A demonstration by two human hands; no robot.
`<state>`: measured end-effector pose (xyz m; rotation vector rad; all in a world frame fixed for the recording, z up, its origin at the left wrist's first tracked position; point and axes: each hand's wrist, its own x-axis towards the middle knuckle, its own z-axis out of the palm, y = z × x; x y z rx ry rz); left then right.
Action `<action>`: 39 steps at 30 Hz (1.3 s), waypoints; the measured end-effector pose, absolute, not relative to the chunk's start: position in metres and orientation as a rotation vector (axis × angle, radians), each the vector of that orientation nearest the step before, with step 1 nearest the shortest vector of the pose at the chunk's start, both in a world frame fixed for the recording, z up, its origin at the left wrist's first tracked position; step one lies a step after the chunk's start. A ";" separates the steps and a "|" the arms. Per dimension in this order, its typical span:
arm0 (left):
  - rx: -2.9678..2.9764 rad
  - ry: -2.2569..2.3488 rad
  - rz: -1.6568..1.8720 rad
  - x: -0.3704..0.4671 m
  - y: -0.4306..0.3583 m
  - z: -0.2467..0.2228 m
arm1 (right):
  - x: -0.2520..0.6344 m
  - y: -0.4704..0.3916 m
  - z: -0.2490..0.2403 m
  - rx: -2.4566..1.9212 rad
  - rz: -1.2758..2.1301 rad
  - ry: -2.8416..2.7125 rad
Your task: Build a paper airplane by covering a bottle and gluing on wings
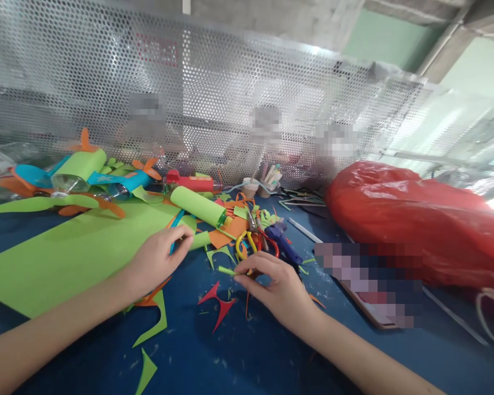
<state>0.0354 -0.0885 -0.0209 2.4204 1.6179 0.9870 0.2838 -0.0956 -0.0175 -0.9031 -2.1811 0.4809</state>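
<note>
My right hand pinches a small strip of green paper between thumb and forefinger, above the blue table. My left hand is closed, its thumb against the curled fingers, over the edge of a large green sheet; what it holds, if anything, is hidden. Between and beyond the hands lie yellow-handled scissors, a blue glue gun and a bottle wrapped in green paper. A red paper scrap sits just left of my right hand.
Bottle models with paper propellers stand at the back left. Cups of pens are at the back centre. A large red bag and a phone are on the right. A perforated metal screen rises behind.
</note>
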 end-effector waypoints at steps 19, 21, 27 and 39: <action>1.508 0.918 0.682 0.059 -0.138 -0.017 | 0.277 -0.116 -0.009 -0.730 0.523 -2.186; 1.530 0.884 0.675 0.059 -0.138 -0.016 | 0.277 -0.117 -0.008 -0.732 0.542 -2.192; 1.536 0.864 0.697 0.060 -0.137 -0.019 | 0.276 -0.118 -0.008 -0.812 0.660 -2.158; 2.759 1.184 1.186 0.031 -0.125 -0.020 | 0.284 -0.094 -0.018 -1.145 0.628 -2.086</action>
